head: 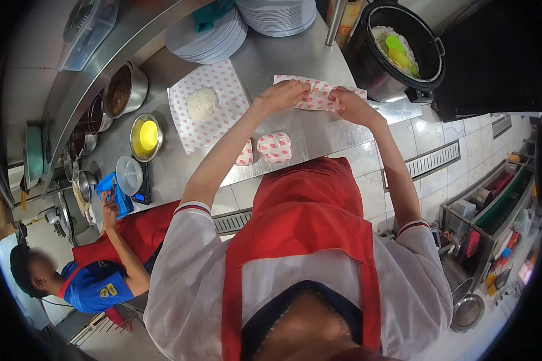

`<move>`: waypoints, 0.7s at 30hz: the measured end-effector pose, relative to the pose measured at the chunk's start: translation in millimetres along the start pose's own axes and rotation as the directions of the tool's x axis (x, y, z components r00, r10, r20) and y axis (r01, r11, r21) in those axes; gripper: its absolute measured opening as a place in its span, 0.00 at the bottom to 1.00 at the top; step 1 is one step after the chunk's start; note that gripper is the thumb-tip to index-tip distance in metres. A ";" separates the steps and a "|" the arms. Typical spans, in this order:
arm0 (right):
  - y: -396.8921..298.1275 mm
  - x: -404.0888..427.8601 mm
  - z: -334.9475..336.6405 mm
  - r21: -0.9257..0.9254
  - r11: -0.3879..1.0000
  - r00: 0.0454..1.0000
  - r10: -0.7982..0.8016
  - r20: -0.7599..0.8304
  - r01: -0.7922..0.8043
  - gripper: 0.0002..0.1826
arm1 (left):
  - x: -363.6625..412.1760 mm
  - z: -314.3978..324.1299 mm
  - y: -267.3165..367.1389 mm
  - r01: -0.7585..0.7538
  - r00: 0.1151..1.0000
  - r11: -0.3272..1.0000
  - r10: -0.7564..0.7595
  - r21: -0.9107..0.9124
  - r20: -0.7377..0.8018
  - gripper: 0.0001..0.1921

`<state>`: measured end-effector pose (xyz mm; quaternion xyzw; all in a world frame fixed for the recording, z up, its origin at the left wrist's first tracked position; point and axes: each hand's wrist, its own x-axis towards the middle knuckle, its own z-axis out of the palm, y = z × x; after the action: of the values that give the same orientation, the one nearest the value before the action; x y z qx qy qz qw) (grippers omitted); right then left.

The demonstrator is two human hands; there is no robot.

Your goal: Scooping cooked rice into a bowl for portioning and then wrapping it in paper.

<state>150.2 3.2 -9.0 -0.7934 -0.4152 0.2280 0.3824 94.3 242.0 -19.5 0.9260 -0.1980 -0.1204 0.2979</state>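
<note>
On the steel counter, a red-and-white printed paper [320, 93] is folded into a long packet. My left hand [285, 94] grips its left part with curled fingers. At its right part, my right hand [350, 104] pinches the near edge. What the packet holds is hidden. Two wrapped bundles in the same paper lie nearer my apron: one whole bundle [274, 147] and a second bundle [245, 154] partly covered by my left forearm. Left of my hands, a flat printed sheet [226, 83] bears a round mound of white rice [203, 104].
Stacks of white plates [207, 40] stand at the back. A rice cooker [363, 63] with green and yellow paddles is at far right. Leftward are a steel bowl [135, 151] with something yellow, steel pots [137, 88], a small scale [142, 192] and a co-worker [104, 275] handling a blue tray.
</note>
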 end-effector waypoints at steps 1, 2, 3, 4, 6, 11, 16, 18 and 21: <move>-2.2 -5.9 -3.1 -0.125 0.992 0.997 0.032 0.069 -0.023 0.13 | 0.8 -5.3 4.8 0.052 0.996 0.998 -0.053 0.021 0.071 0.12; -1.0 -10.1 -6.2 -0.249 0.968 0.989 0.071 0.133 -0.036 0.16 | 0.8 -6.5 5.8 0.054 0.996 0.998 -0.056 0.020 0.069 0.12; 9.4 -16.9 -7.5 -0.252 0.967 0.989 0.072 0.132 -0.037 0.16 | 2.3 -8.1 7.0 0.042 0.997 0.999 -0.043 0.021 0.071 0.11; 24.3 -26.4 -6.9 -0.269 0.962 0.996 0.062 0.060 -0.044 0.17 | 4.5 -8.8 7.9 0.027 0.997 0.999 -0.028 0.021 0.075 0.10; 45.8 -38.5 -17.4 -0.286 0.957 0.999 0.047 -0.008 -0.048 0.18 | 5.9 -9.6 8.8 0.013 0.997 1.000 -0.014 0.008 0.072 0.10; 11.5 -36.5 -52.1 -0.394 0.796 0.886 0.386 -0.256 -0.460 0.13 | -0.2 -3.5 0.8 0.023 1.000 1.000 -0.023 -0.017 0.006 0.11; -28.9 -6.0 -12.3 -0.282 0.959 0.922 -0.081 -0.379 -0.032 0.10 | 8.2 -8.3 1.5 0.038 0.999 0.996 -0.036 -0.076 0.025 0.12; -16.4 3.0 15.2 -0.155 0.986 0.972 -0.093 -0.217 0.060 0.11 | 10.2 -7.7 2.6 0.035 0.999 0.995 -0.033 -0.090 0.024 0.13; -0.1 15.1 21.0 -0.172 0.979 0.975 -0.143 -0.172 0.113 0.09 | 10.8 -8.2 2.7 0.028 1.000 0.995 -0.027 -0.100 0.011 0.13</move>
<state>144.2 24.6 -22.2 -0.8108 -0.4457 0.0945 0.3674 106.0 239.4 -12.5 0.9120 -0.1803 -0.1389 0.3411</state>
